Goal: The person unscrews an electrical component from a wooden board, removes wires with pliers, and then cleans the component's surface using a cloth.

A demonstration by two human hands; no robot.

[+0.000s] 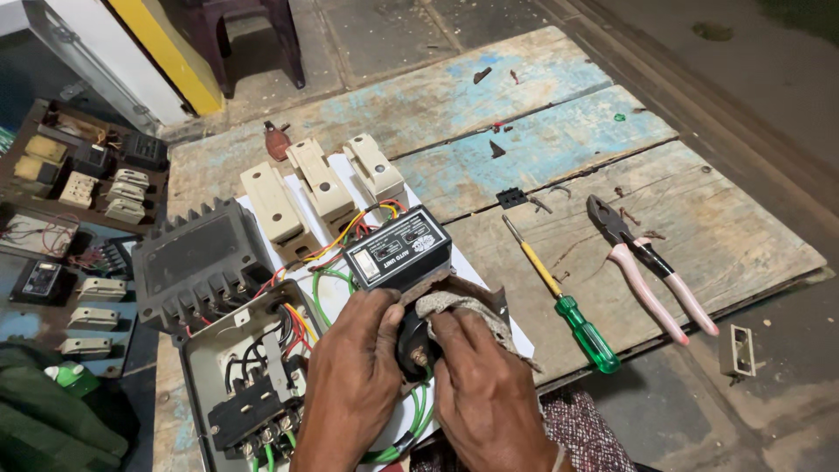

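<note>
The black control unit (pixel 398 253) served as the centre of the work: it lay tilted up on the white sheet (pixel 489 288) on the worn wooden tabletop (pixel 542 149), its labelled face turned toward the camera, probably so the part at its near end could be reached. Just below the unit, both hands met. The left hand (pixel 354 376) came up from the bottom edge, palm down, its fingers closed around a small black round part (pixel 413 343) at the unit's near end, seemingly to steady it. The right hand (pixel 489 393) lay beside it, fingers curled shut on a dirty grey rag (pixel 463 306) pressed against that same part, apparently rubbing it.

Red, yellow and green wires (pixel 328 262) ran from the unit's left side toward an open grey metal box (pixel 249 385), which sat to the lower left of the unit with black contact blocks inside. A black finned housing (pixel 197 262) stood left of the unit, touching the box's upper edge. Behind the unit, three cream fuse holders (pixel 323 183) lay side by side. To the unit's right, well within reach, lay a screwdriver (pixel 564 297) with a yellow shaft and green handle, and farther right pink-handled pliers (pixel 651 271), both apart from the hands.
</note>
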